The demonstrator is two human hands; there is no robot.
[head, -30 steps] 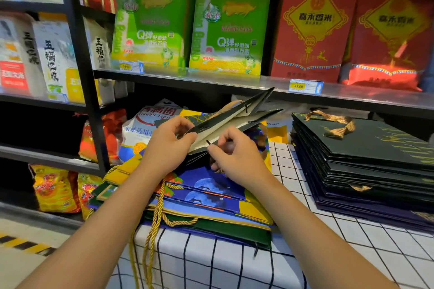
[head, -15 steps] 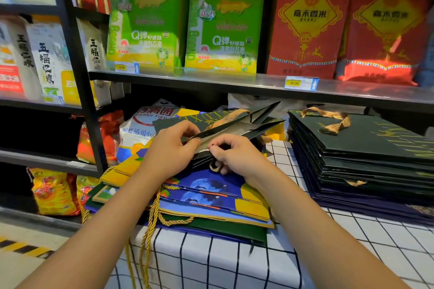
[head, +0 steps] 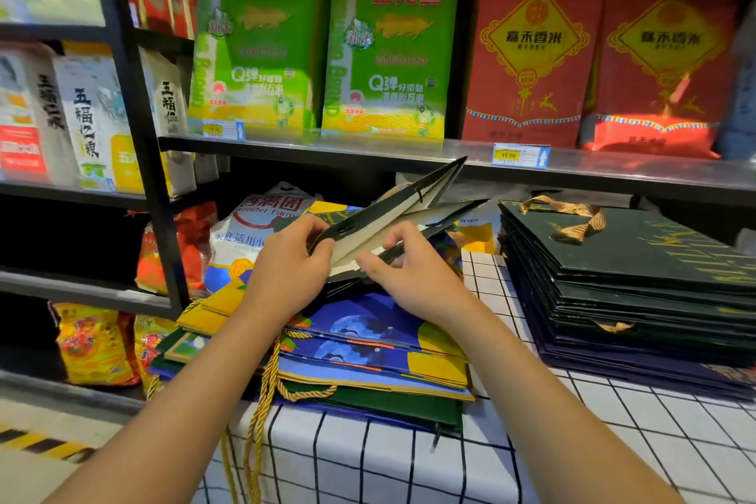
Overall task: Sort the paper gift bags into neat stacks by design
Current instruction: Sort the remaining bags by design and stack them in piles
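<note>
**Dark bag lifted from the mixed pile, mid-sort**

The left hand (head: 286, 270) pinches the near edge of a dark green gift bag (head: 392, 213), thumb on top and fingers curled under, and tilts it up so its pale lining shows. The right hand (head: 413, 270), just beside the left, has its fingers curled against the lower panel of the same bag; it appears to grip that edge, though the fingertips are hidden. The bag's far corners point up and away from both hands.

Directly beneath the hands lies the mixed pile (head: 368, 352): blue-and-yellow bags on top, green ones below, gold cord handles (head: 270, 389) trailing off the front edge of the gridded tablecloth (head: 409, 462). Out past the right hand, well apart, sits the neat dark stack (head: 630, 282) with a gold ribbon handle (head: 572, 221) on top.

The step in hand looks like pulling one dark bag free of the unsorted pile. The next move likely calls for pressing it flat, then carrying it rightward onto the matching stack, edges squared and its handle tucked.
</note>
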